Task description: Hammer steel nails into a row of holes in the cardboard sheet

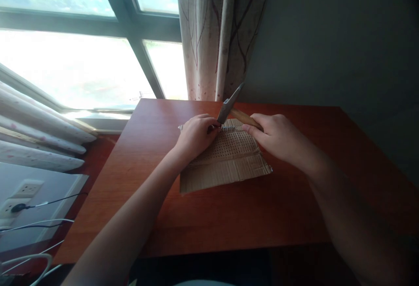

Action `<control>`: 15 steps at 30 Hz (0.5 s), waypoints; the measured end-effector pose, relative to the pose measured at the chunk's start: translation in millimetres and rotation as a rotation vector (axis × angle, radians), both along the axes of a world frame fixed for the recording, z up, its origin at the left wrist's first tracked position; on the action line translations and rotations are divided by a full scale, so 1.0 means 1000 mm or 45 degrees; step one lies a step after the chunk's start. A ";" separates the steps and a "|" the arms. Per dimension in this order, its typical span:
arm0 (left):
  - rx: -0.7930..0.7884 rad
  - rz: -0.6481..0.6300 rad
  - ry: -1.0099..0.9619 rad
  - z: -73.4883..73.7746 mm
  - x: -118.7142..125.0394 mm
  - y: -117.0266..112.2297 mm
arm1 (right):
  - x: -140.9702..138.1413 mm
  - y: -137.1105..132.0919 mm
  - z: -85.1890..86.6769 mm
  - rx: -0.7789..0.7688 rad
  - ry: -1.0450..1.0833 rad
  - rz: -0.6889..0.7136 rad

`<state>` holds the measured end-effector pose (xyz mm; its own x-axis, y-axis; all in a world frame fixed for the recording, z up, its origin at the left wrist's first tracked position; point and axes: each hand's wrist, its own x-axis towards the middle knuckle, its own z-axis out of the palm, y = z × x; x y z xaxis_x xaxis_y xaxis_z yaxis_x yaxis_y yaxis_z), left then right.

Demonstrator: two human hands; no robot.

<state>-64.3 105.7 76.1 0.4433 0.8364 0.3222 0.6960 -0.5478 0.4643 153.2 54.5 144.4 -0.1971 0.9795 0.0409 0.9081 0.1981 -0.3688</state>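
My right hand (273, 134) is wrapped round the wooden handle of a hammer (240, 115). The hammer's metal head slants down to the left, its lower end right at the fingertips of my left hand (198, 135). Those fingers are pinched together at the far part of a brown board with rows of small holes (234, 143); whatever they hold is too small and hidden to name. Just right of the fingertips, a row of small metal pieces (228, 128) stands along the board. Beneath lies a creased sheet of cardboard (225, 175), partly covered by my left hand.
All this rests on a reddish-brown wooden table (157, 142). Behind it are a window (81, 68) and a patterned curtain (206, 37), with a dark wall to the right. At lower left, a wall socket (19, 203) has a plug and several cables beside the table.
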 end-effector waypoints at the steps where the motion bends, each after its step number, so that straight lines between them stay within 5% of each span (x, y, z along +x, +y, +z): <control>1: 0.021 -0.008 0.040 0.002 -0.001 -0.004 | 0.001 0.000 0.000 0.000 0.002 0.006; 6: 0.063 -0.023 0.135 0.007 -0.009 -0.023 | 0.004 0.001 -0.001 0.004 -0.002 0.016; 15: 0.122 -0.057 0.051 -0.008 -0.012 -0.029 | 0.006 -0.005 0.008 0.126 0.034 0.018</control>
<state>-76.3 77.1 68.0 0.4938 0.7816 0.3811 0.6870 -0.6193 0.3802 158.8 49.5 152.6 -0.2085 0.9675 0.1428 0.8949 0.2476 -0.3712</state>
